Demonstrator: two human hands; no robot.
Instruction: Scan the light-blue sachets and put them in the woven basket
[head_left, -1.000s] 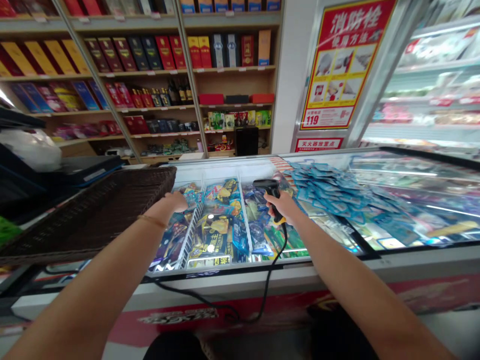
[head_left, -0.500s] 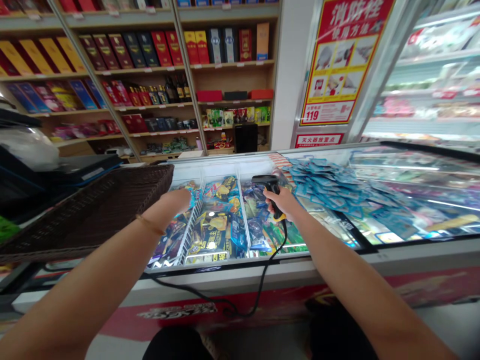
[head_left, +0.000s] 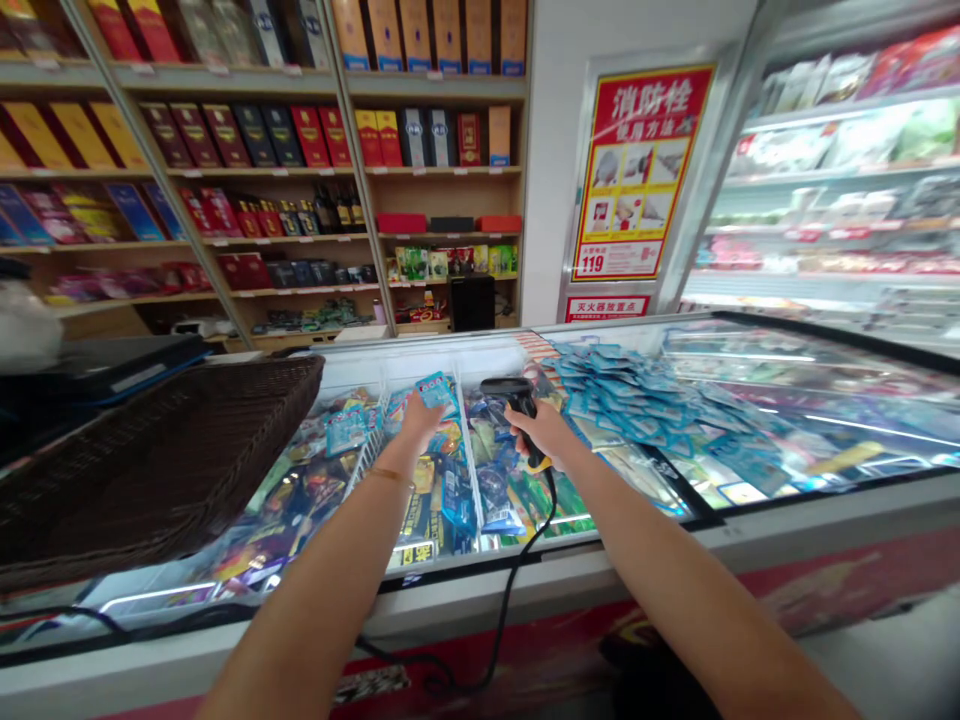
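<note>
The left hand (head_left: 421,418) pinches a small blue packet (head_left: 433,390), its grip pressed together on the packet's lower edge. Half a second ago this hand is farther left, beside the brown wicker basket (head_left: 247,440); now it is to the right of the white wire divider (head_left: 367,455), and the packet shows clearly above the fingers.

The right hand (head_left: 546,432) has its grip wrapped around the handle of a black and yellow barcode scanner (head_left: 510,388), held much as before. The scanner's head faces left, and the packet is near it, apart from it. The black cable (head_left: 504,600) runs from the handle down over the front of the chest freezer (head_left: 600,570).

With the forearm swung away, more of the left compartment is uncovered: other blue packets (head_left: 346,430) show there, above dark frozen-food bags (head_left: 289,495). Whether they lie on glass or on the bags, I cannot tell. To the right of the scanner, the large heap of blue packets (head_left: 630,395) remains spread. The fire hydrant poster (head_left: 641,175) appears lower and farther left, the view having shifted.
</note>
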